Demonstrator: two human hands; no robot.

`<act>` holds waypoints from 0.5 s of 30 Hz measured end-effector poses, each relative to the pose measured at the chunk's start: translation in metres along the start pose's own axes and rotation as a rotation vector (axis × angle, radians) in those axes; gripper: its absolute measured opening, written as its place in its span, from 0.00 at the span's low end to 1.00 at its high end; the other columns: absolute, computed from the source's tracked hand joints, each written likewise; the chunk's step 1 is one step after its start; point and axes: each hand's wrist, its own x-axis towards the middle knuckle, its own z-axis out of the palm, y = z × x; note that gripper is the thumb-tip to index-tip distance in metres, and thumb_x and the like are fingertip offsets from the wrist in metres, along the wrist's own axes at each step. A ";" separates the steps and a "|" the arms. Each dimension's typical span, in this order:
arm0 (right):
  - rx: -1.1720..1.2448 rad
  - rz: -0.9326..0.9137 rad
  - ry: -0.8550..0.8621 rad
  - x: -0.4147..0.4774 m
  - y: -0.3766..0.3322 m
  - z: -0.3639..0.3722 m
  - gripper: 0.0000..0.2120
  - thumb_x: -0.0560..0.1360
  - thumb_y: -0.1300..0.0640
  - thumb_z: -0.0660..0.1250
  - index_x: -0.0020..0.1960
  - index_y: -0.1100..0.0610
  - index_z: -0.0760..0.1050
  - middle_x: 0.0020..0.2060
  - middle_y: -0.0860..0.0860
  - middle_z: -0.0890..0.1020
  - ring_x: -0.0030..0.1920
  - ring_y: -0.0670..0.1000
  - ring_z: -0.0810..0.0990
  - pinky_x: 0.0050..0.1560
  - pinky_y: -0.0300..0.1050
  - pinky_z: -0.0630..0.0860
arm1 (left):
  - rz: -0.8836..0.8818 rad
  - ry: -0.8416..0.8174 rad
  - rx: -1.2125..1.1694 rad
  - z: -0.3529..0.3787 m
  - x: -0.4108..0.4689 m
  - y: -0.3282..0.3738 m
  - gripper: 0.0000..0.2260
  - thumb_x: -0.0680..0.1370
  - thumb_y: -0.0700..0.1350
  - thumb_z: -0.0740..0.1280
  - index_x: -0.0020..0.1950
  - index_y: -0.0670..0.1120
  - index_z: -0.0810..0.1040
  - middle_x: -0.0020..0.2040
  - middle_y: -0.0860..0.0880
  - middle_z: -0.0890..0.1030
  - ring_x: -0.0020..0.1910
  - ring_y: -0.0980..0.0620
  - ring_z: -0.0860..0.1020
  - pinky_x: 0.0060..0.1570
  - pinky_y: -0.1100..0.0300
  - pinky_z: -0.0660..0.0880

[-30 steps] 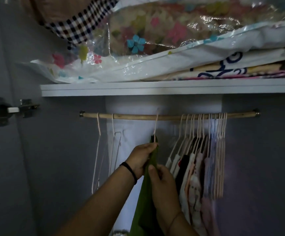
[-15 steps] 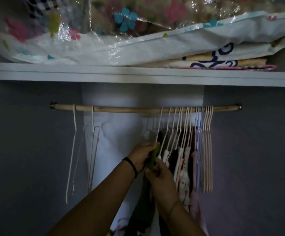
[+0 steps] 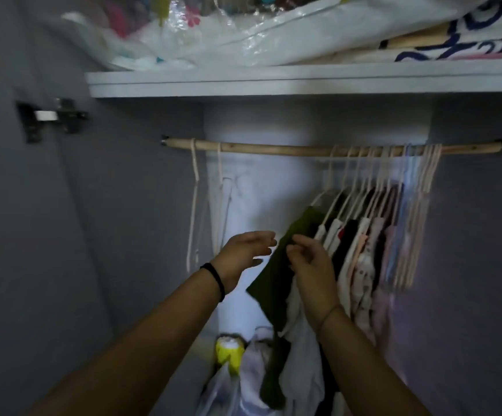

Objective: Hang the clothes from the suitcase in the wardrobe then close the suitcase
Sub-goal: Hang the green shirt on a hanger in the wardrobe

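Inside a dim wardrobe, a dark green garment [image 3: 275, 274] hangs from the wooden rail [image 3: 273, 149] and drops between the two hands. It is the leftmost piece in a row of hung clothes [image 3: 360, 244] that runs off to the right of the right hand. The left hand [image 3: 243, 253] hovers just left of the garment, fingers loose and holding nothing, while the right hand [image 3: 311, 267], fingers curled, seems in the blurred light to pinch the cloth's near edge, probably to straighten it against its neighbours. Empty hangers [image 3: 194, 205] dangle above and left of the left hand, likely for further clothes; the suitcase is out of view.
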 end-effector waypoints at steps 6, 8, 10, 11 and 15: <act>-0.028 -0.067 -0.235 -0.051 0.012 0.016 0.13 0.75 0.64 0.66 0.59 0.61 0.73 0.50 0.55 0.77 0.48 0.48 0.76 0.47 0.29 0.72 | -0.021 0.237 0.121 -0.021 -0.123 -0.018 0.09 0.78 0.46 0.66 0.58 0.52 0.78 0.58 0.52 0.81 0.58 0.55 0.77 0.55 0.63 0.72; -0.022 -0.030 -0.332 -0.074 0.017 0.022 0.15 0.75 0.63 0.67 0.62 0.61 0.72 0.55 0.53 0.76 0.55 0.50 0.75 0.53 0.37 0.72 | -0.032 0.301 0.145 -0.020 -0.164 -0.031 0.10 0.78 0.47 0.66 0.59 0.53 0.77 0.59 0.53 0.80 0.59 0.56 0.76 0.56 0.63 0.71; -0.052 -0.010 -0.423 -0.102 0.022 0.029 0.17 0.75 0.61 0.67 0.64 0.59 0.71 0.59 0.52 0.75 0.60 0.50 0.74 0.59 0.44 0.71 | -0.064 0.354 0.151 -0.021 -0.205 -0.045 0.10 0.78 0.47 0.66 0.59 0.53 0.77 0.60 0.53 0.80 0.59 0.56 0.76 0.56 0.65 0.71; -0.060 -0.001 -0.469 -0.118 0.024 0.032 0.18 0.75 0.60 0.67 0.64 0.58 0.71 0.61 0.51 0.74 0.62 0.50 0.73 0.61 0.46 0.71 | -0.081 0.385 0.147 -0.021 -0.227 -0.052 0.10 0.78 0.46 0.66 0.59 0.53 0.77 0.60 0.52 0.80 0.60 0.56 0.76 0.55 0.65 0.71; -0.061 0.045 -0.626 -0.191 0.028 0.044 0.20 0.76 0.59 0.67 0.66 0.60 0.70 0.62 0.52 0.74 0.62 0.49 0.72 0.61 0.40 0.69 | -0.159 0.517 0.133 -0.015 -0.313 -0.073 0.11 0.78 0.44 0.66 0.60 0.49 0.78 0.59 0.51 0.80 0.53 0.60 0.77 0.46 0.73 0.72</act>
